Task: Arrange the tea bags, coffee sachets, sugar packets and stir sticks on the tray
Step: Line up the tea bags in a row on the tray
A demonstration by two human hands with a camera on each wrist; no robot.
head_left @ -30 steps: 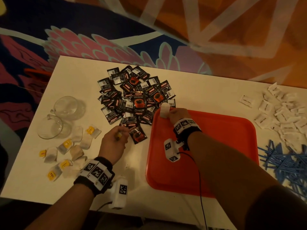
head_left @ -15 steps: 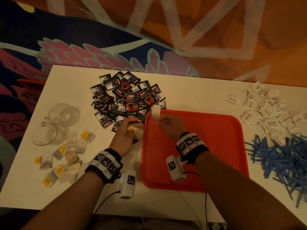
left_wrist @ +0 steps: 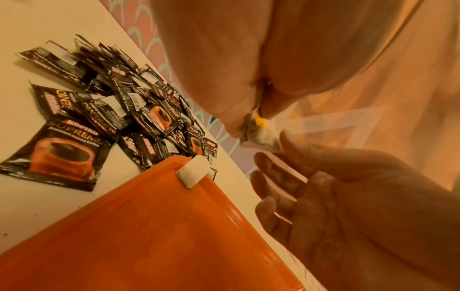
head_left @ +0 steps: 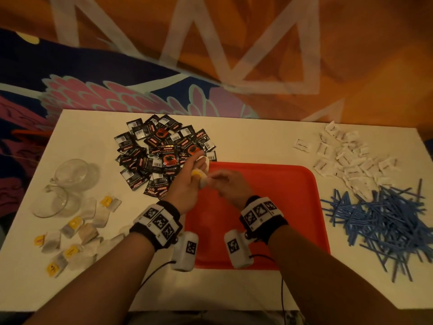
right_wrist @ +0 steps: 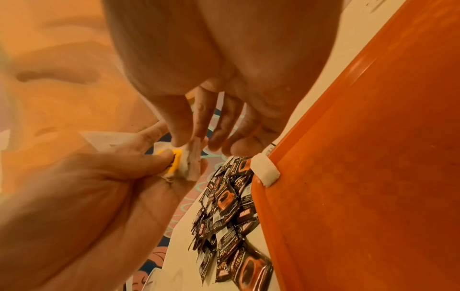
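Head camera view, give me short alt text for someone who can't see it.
Both hands meet over the far-left corner of a red tray: the left hand holds a yellow-tagged tea bag, and the right hand pinches it. Coffee sachets, sugar packets and blue stir sticks lie around.

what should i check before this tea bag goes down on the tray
1. Left hand holds the tea bag by its yellow tag: ok.
2. Right hand grip on the bag: fingertips touch it, firmness cannot tell.
3. Bare tray floor free below the hands: ok.
4. Tea bag already set down lies flat inside: not ok, it leans over the far rim.
5. Coffee sachets clear of the tray: cannot tell, they crowd its far left corner.
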